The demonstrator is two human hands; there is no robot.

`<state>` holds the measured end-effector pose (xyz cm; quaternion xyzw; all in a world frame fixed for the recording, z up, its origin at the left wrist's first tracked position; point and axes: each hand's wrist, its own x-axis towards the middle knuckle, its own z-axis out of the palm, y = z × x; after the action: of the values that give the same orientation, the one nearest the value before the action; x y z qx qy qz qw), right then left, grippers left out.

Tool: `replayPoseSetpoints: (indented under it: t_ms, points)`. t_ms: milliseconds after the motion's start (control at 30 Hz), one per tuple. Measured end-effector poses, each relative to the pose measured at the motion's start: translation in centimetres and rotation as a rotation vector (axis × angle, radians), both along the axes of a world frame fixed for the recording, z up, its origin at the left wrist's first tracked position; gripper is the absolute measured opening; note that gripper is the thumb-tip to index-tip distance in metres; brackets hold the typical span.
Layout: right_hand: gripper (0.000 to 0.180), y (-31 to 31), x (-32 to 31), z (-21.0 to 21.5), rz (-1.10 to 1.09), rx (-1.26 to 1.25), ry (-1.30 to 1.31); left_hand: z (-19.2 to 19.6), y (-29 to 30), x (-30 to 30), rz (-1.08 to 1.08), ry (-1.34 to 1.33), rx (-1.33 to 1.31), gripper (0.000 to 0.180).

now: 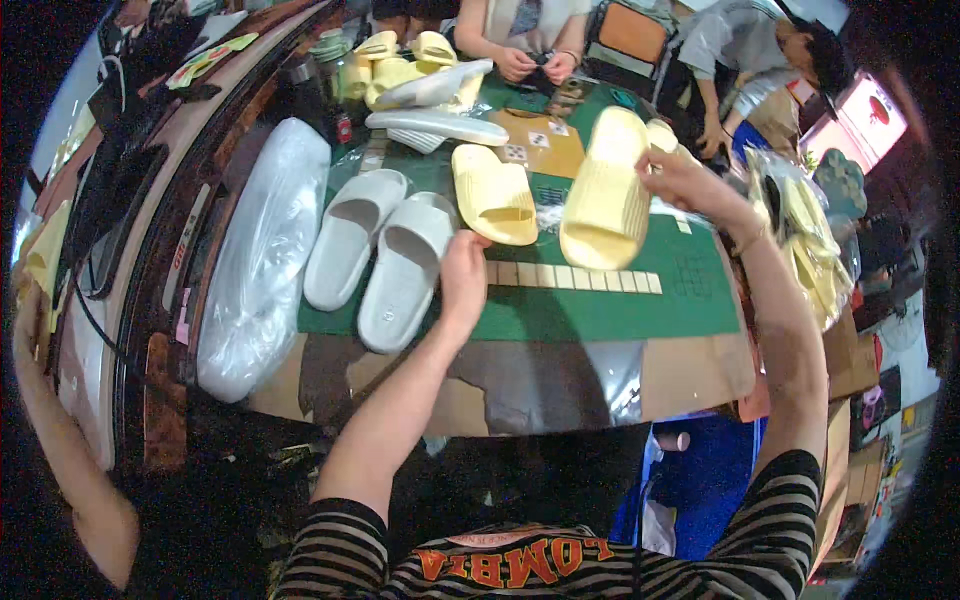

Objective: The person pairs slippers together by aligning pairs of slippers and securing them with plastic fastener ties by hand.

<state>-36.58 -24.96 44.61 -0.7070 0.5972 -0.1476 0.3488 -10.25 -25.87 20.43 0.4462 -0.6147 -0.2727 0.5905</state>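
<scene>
Pointing lengthwise away, a yellow slipper (pixel 608 165) in right hand (pixel 687 182); toe unclear.

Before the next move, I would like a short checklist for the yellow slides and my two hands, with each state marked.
1. Right hand on right yellow slide: ok, fingers grip its right edge.
2. Left hand gripping left yellow slide: cannot tell, it meets the near end, fingers mostly hidden.
3. Yellow slides apart: ok, a gap shows.
4. Their undersides visible: not ok, they face away.
5. Co-worker's hands clear of both: ok, farther back.
</scene>
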Motion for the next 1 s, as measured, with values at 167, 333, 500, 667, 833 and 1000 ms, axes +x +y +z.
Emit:
replayPoseSetpoints:
  t_ms: [167, 333, 500, 667, 833, 1000]
  points:
    - [0.015, 9.8, -5.4, -5.0, -0.076, 0.113, -0.099, 0.7, 1.1, 0.8, 0.081, 0.059, -0.04, 0.012]
    - [0.019, 15.4, -8.6, -13.7, -0.267, -0.18, -0.013, 4.4, 2.0, -2.9, -0.303, -0.325, -0.047, 0.028]
    - [0.018, 17.3, -6.6, -16.7, -0.33, -0.381, -0.202, 5.1, 5.9, -7.4, -0.866, -0.539, 0.134, 0.042]
    - [0.019, 17.3, -3.7, -15.1, -0.157, -0.286, -0.308, 6.5, 10.9, -7.1, -1.148, -0.636, 0.248, 0.055]
    - [0.022, 17.5, -2.2, -14.8, -0.281, -0.361, -0.592, 4.6, 13.7, -4.7, -0.834, -0.449, 0.492, 0.035]
    - [0.027, 20.0, -1.0, -13.6, -0.301, -0.331, -0.644, 4.8, 14.3, -3.1, -0.383, -0.424, 0.441, 0.04]
